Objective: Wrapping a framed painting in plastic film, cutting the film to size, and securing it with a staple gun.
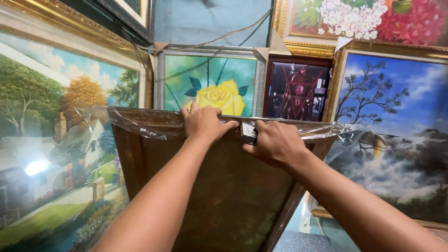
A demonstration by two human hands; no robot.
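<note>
**Fig. 1: 2 hands at top edge of wrapped board**

Brown board [224, 186] stands centre, w/ framed paintings behind. Left hand [201, 122] curls over its top edge, fingers pressed on clear film [140, 122]. Right hand [276, 142], just beside, pinches a small grey tool [248, 132]. Board prob. stiff, light; film slippery, so grip edges. Yellow-rose painting [210, 84] directly behind.

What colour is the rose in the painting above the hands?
Yellow rose with dark green leaves, head view.
</note>
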